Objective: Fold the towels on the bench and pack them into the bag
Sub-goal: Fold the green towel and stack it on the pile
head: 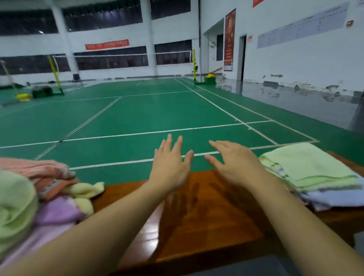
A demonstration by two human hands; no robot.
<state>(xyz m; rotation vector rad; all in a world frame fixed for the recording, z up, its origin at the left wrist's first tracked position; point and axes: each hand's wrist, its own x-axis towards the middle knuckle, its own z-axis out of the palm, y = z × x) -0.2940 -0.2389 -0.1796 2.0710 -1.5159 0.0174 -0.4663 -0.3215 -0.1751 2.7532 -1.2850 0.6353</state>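
A brown wooden bench [210,220] runs across the foreground. On its left end lies a loose heap of unfolded towels [45,191]: light green, pink, orange, yellow and purple. At the right end sits a stack of folded towels, a light green towel [311,167] on top of a pale blue towel [339,196]. My left hand [170,165] and my right hand [233,162] hover over the bare middle of the bench, palms down, fingers spread and straight, holding nothing. No bag is in view.
Beyond the bench stretches a green badminton court [157,110] with white lines. A net and yellow-green posts [194,64] stand far back. A dark glossy floor [306,102] lies to the right by the white wall.
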